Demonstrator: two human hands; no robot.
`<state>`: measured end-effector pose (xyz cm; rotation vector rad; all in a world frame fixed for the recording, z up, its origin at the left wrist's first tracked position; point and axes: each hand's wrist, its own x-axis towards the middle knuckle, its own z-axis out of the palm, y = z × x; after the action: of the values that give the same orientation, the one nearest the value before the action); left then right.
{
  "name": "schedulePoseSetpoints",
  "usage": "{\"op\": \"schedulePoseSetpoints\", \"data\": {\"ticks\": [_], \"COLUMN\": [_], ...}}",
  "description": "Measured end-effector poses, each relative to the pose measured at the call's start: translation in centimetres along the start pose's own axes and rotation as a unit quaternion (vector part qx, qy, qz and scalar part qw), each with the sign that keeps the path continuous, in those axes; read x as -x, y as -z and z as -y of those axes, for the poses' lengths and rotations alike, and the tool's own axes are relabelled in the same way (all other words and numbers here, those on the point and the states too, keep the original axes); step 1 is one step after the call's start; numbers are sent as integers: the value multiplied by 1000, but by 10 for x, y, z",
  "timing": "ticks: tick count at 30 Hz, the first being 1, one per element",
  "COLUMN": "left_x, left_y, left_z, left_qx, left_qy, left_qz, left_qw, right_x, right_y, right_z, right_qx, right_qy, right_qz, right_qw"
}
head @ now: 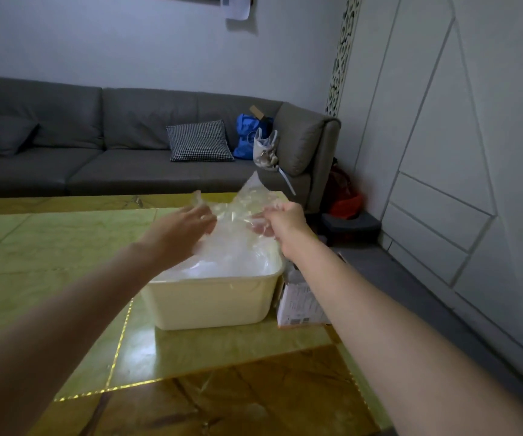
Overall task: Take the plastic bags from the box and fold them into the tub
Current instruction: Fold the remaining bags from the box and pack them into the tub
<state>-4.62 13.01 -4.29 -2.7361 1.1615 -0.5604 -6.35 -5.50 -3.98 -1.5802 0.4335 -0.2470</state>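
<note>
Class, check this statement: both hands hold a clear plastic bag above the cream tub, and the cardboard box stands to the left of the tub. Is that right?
Not quite. The cardboard box stands to the right of the cream tub, not the left. The head view shows it. The rest holds: the left hand and right hand hold the clear plastic bag above the tub.

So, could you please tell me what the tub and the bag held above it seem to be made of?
The tub looks like moulded plastic, cream and matte: smooth walls, rounded corners, a rolled rim. The bag, held by the left hand and right hand, looks like thin clear plastic film: see-through, crinkled, with glossy glints.
</note>
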Motion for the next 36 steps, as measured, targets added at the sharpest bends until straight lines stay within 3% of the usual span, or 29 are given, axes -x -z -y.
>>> {"op": "schedulePoseSetpoints", "data": {"ticks": [2, 3, 4, 6, 8, 9, 11, 13, 15, 16, 18, 21, 25, 29, 32, 34, 36], "left_x": [10, 15, 16, 11, -3, -10, -24, -30, -29, -28, -29, -31, -28, -18, -14, -16, -21], "left_y": [-6, -8, -9, -13, -12, -9, -11, -19, -25, -29, -37, -43, -47, -40, -24, -13, -3], "left_z": [14, 20, 23, 28, 19, 11, -4, -13, -10, -8, -4, -5, 1, 15, 24, 26, 19], "left_qx": [-41, -51, -51, 28, 124, 166, 197, 116, 75, 74, 70, 91, 127, 95, 172, 263, 313], "left_qy": [94, 133, 160, 192, 159, 128, 72, 68, 90, 90, 71, 58, 92, 130, 166, 177, 173], "left_qz": [145, 161, 128, -28, -153, -164, -55, 136, 244, 260, 267, 269, 301, 349, 340, 276, 159], "left_qw": [984, 977, 977, 981, 968, 964, 976, 982, 963, 959, 959, 957, 941, 923, 910, 907, 920], "right_x": [-3, -4, -2, 2, 5, 6, 8, 7, 7, 6, 2, -1, -12, -17, -16, -12, -3], "right_y": [-3, -4, -3, -4, -7, -9, -14, -14, -9, -6, -6, -20, -34, -38, -34, -24, -6], "right_z": [-13, -17, -19, -21, -19, -18, -18, -19, -11, -6, 2, -3, -24, -33, -32, -23, -4], "right_qx": [80, 109, 132, 180, 211, 229, 276, 338, 430, 473, 520, 609, 712, 758, 752, 694, 607], "right_qy": [-7, -5, 3, 24, 42, 48, 49, 56, 156, 229, 302, 185, 97, 89, 92, 102, 120], "right_qz": [-28, -36, -38, -26, -12, 0, 46, 82, 52, 40, 109, 268, 282, 265, 266, 267, 254], "right_qw": [996, 993, 990, 983, 976, 972, 959, 936, 888, 850, 792, 723, 636, 589, 596, 660, 744]}}
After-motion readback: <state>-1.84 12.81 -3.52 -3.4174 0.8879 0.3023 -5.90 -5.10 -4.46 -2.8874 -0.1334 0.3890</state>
